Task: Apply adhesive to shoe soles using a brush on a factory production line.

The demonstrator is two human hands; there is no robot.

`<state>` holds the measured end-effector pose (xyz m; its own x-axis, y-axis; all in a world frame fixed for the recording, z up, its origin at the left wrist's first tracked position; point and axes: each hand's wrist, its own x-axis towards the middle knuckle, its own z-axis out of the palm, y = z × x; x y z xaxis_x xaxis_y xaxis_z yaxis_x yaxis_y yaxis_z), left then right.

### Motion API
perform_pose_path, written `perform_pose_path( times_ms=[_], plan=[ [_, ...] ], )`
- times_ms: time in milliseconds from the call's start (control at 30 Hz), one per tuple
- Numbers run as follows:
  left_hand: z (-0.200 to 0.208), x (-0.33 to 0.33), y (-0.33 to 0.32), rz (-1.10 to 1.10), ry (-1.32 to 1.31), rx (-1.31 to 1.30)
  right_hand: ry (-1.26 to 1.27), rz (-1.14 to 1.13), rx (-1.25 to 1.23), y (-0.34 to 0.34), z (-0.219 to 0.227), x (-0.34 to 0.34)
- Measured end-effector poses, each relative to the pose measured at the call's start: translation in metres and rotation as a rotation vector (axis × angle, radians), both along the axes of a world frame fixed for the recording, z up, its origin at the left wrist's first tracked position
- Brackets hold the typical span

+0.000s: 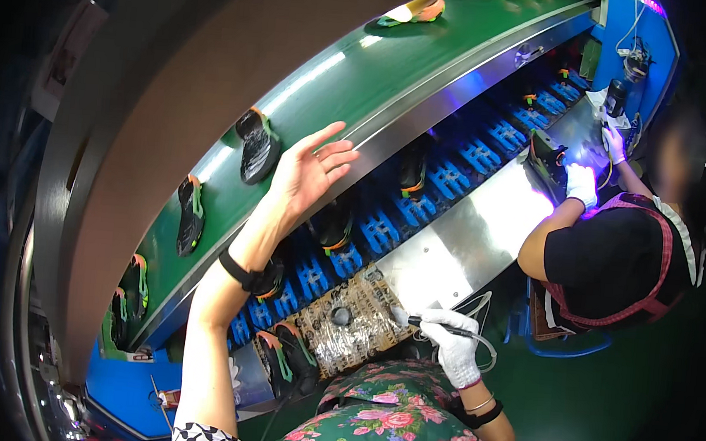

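Note:
My bare left hand (315, 170) is stretched out over the near edge of the green conveyor belt (321, 94), fingers spread and nothing in them. Beside it on the belt lies a black shoe sole (257, 148); another sole (191, 218) with green and orange trim lies further left. In my white-gloved right hand (453, 344) is a slim black pen-like tool (428, 323) with a pale cord, its tip over the taped cardboard mat (360, 337). A small round dark dish (341, 315) sits on that mat. Left of it stand two black shoes (288, 355) with orange and green trim.
A lower line of blue shoe holders (380, 233) runs along the belt, some bearing shoes. A metal worktop (450, 245) stretches right to a seated co-worker (599, 252) in white gloves, with a shoe under violet light. A brown panel (171, 107) arches over the belt.

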<state>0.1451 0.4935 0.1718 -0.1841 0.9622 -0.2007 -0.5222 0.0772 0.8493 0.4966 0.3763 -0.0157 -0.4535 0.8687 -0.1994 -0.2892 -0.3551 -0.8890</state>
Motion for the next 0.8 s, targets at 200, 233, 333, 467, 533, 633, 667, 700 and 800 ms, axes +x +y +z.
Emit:
perform_pose_path(
  times_ms=[200,233,333,467,533,633,667,700,800],
  plan=[
    [0.010,0.009,0.136,-0.249,1.003,-0.074,-0.092,-0.047,0.132,0.013,0.001,0.000],
    [0.016,0.008,0.160,-0.327,1.264,0.004,-0.098,-0.046,0.125,0.014,-0.001,-0.002],
    [0.016,0.007,0.239,-0.329,1.562,-0.046,-0.067,-0.081,0.090,0.021,0.003,-0.009],
    [0.008,-0.046,0.334,-0.241,1.804,-0.011,-0.076,-0.086,0.140,0.025,0.004,-0.026],
    [0.008,-0.031,0.372,-0.289,1.728,0.035,-0.114,-0.108,0.174,0.033,0.000,-0.023],
    [-0.007,0.005,0.412,-0.445,1.975,0.101,-0.190,-0.155,0.096,0.041,0.000,-0.016],
    [-0.020,0.002,0.433,-0.415,2.059,0.013,-0.227,-0.140,0.147,0.042,-0.004,-0.015],
    [-0.035,-0.007,0.454,-0.385,2.064,-0.011,-0.223,-0.147,0.121,0.040,-0.008,-0.016],
    [-0.042,-0.092,0.497,-0.353,2.185,0.047,-0.124,-0.164,0.166,0.029,-0.022,-0.027]
  ],
)
